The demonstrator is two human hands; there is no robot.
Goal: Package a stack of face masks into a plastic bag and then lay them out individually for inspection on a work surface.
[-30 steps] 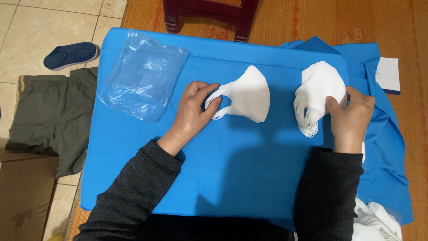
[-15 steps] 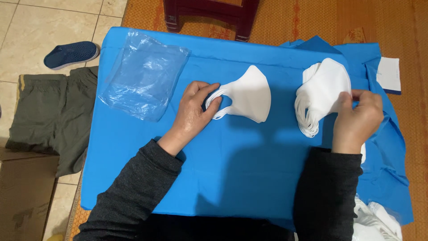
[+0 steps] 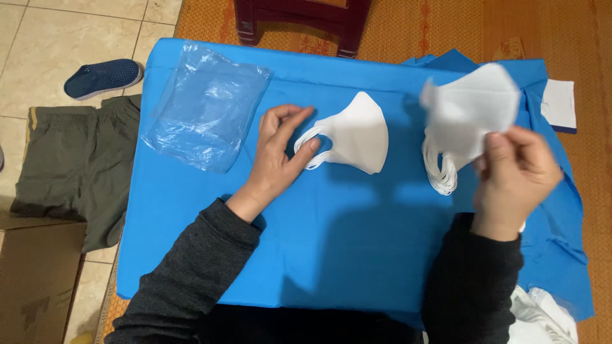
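Blue cloth covers the desk and is taken as landmark throughout. Left hand rests palm-down near cloth centre, fingers loosely spread, fingertips on the ear loops of a folded white mask lying flat on the cloth; thumb raised above the loops, nothing pinched. Right hand is raised over the cloth's right part, grip pressed together: thumb and fingers pinch the lower edge of a second white mask, blurred, held up off the cloth. Directly beneath that mask a bundle of white ear loops shows; cannot tell whether it belongs to a stack lying on the cloth. Clear plastic bag lies flat on the cloth's upper left, crumpled, apart from the left hand; nothing seen inside it. Open room: a broad bare stretch of cloth between the two forearms and along the near edge. The cloth's right edge is rumpled and folded over, with a white card just past it. Beyond the far edge stands a dark red stool. Off the left edge, on the floor: a blue shoe, an olive garment and a cardboard box.
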